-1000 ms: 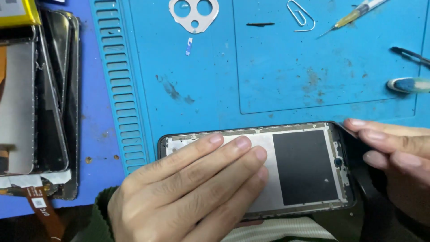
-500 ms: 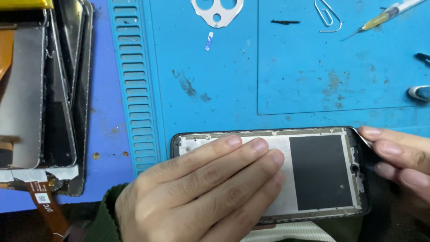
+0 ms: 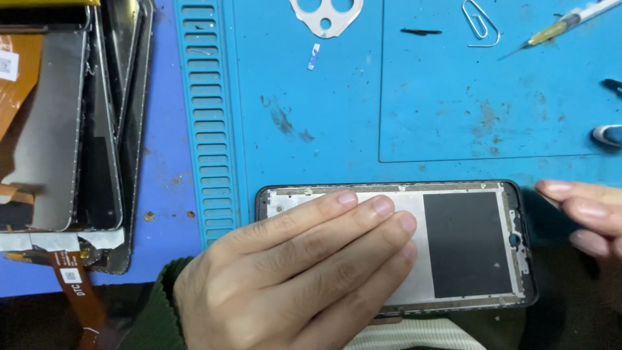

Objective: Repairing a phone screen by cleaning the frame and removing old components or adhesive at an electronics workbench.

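An opened phone frame (image 3: 468, 246) lies lengthwise at the near edge of the blue work mat (image 3: 363, 123). Its inside faces up, showing a silver plate and a black square pad. My left hand (image 3: 291, 279) lies flat on the frame's left half, fingers pressed on the silver plate. A thumb tip shows under the near edge. My right hand (image 3: 583, 214) sits just past the frame's right end, fingers slightly curled, not touching it and with nothing seen in it.
A stack of phone screens and frames (image 3: 65, 129) with an orange flex cable (image 3: 78, 291) lies at the left. At the far side are a white camera bezel (image 3: 326, 14), a paper clip (image 3: 479, 23), a syringe (image 3: 564, 23) and a thin black strip (image 3: 420, 31). A blue-tipped tool (image 3: 608, 135) is at the right edge.
My right hand has let go of the frame's right end and drawn back to the right. My left hand stays pressed on the frame.
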